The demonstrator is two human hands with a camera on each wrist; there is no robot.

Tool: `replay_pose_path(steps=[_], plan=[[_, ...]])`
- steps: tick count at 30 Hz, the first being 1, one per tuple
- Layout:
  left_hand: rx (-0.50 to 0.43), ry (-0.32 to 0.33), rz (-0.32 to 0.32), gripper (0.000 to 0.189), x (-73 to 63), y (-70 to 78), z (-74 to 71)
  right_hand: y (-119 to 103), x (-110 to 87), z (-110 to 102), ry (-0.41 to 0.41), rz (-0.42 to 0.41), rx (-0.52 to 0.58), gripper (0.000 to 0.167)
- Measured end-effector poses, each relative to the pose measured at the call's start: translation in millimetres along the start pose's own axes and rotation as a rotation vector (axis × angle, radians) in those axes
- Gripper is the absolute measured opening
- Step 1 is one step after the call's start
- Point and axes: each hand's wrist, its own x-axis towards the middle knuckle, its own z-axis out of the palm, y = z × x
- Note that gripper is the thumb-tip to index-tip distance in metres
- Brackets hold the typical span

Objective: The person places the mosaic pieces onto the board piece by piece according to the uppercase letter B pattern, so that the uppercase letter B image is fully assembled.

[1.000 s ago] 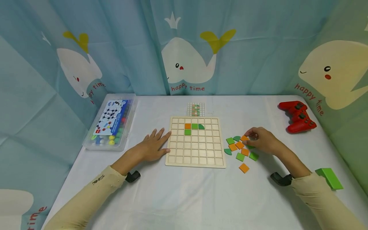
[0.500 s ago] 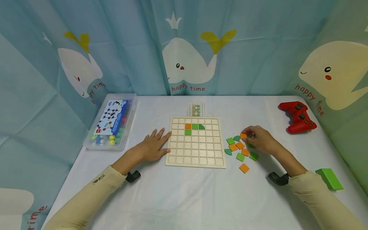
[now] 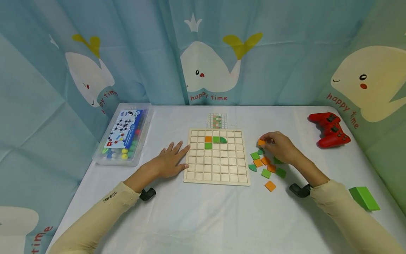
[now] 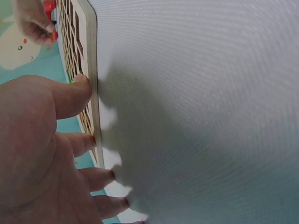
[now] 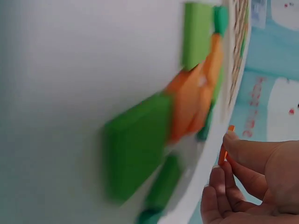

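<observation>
My right hand (image 3: 280, 146) pinches an orange square tile (image 3: 261, 142) between thumb and fingertips, above the far side of the loose tiles. In the right wrist view the same orange tile (image 5: 224, 148) shows edge-on, off the table. My left hand (image 3: 169, 163) lies with fingers spread, thumb and index fingertip on the left edge of the wooden grid board (image 3: 215, 179). Set in the board's upper cells are an orange square (image 3: 208, 139), two green squares (image 3: 208, 145) and a dark green quarter-circle (image 3: 223, 140).
Several loose orange, green and quarter-circle tiles (image 3: 265, 173) lie right of the board. A pattern card (image 3: 217, 121) is behind it. A clear plastic case (image 3: 123, 134) stands at left; a red game controller (image 3: 329, 129) and green block (image 3: 364, 198) are at right.
My right hand has lifted the orange tile from the pile and moved it left and away from me. The left hand stays on the board's edge.
</observation>
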Motion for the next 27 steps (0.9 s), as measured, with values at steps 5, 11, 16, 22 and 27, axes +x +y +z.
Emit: replay_pose_path(steps=[5,11,16,22,27], plan=[[0.003,0.003,-0.001,0.077,-0.7,0.5,-1.3,-26.4,10.5,7.5,-0.036,-0.062,0.021,0.029],[-0.013,0.0,0.002,0.077,-1.7,1.4,-2.2,-52.1,22.7,27.9,-0.089,-0.176,0.051,0.027],[-0.015,-0.003,-0.001,0.077,-0.5,1.5,-1.0,-66.5,31.4,43.2,-0.115,-0.264,0.044,0.026],[-0.024,-0.002,-0.009,0.077,-0.5,2.4,-1.6,-78.2,35.8,51.7,-0.123,-0.293,0.071,0.025],[-0.025,0.001,-0.012,0.078,-0.5,1.5,-0.3,-81.4,36.9,56.9,-0.137,-0.296,0.085,0.015]])
